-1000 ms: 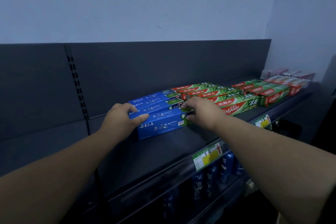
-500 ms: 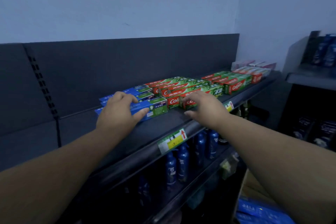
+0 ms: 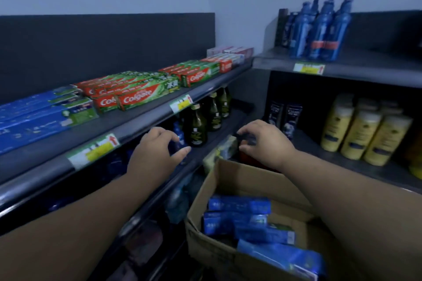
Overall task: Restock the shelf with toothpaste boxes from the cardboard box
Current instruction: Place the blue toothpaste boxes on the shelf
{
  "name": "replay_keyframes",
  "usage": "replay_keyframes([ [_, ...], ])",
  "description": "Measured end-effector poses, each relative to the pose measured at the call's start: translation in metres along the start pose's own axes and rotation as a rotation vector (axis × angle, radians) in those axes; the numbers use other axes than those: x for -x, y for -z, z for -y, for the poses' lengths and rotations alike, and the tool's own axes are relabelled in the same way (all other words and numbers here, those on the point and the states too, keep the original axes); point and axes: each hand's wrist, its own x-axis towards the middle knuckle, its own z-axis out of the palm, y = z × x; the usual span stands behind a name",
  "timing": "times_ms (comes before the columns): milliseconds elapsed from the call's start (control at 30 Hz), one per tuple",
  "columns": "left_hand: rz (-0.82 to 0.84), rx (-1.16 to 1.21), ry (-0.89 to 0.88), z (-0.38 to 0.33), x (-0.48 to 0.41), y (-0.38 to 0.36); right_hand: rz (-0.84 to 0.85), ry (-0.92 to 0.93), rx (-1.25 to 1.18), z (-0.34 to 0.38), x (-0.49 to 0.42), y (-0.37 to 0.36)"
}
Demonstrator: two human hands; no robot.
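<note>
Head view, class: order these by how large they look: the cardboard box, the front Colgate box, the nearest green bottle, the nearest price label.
1. cardboard box, largest, also nearest the camera.
2. front Colgate box.
3. green bottle and price label look alike; unranked.

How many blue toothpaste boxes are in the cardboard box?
4 blue toothpaste boxes show in the brown cardboard box: one at the back, one just in front, one further right, one nearest the camera. More may lie hidden underneath.
</note>
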Motion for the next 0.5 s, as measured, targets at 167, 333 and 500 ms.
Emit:
replay_keyframes([
  [167, 0.126, 0.022, -0.001, -0.047, 0.016, -0.067, 0.059, -0.114, 0.002, -0.071, 0.049, -0.005],
  [333, 0.293, 0.029, 0.044, -0.070, 0.033, -0.124, 0.146, -0.207, -0.022, -0.116, 0.082, -0.029],
  [500, 0.465, 0.051, 0.051, -0.072, 0.045, -0.172, 0.254, -0.323, -0.090, -0.145, 0.109, -0.070],
])
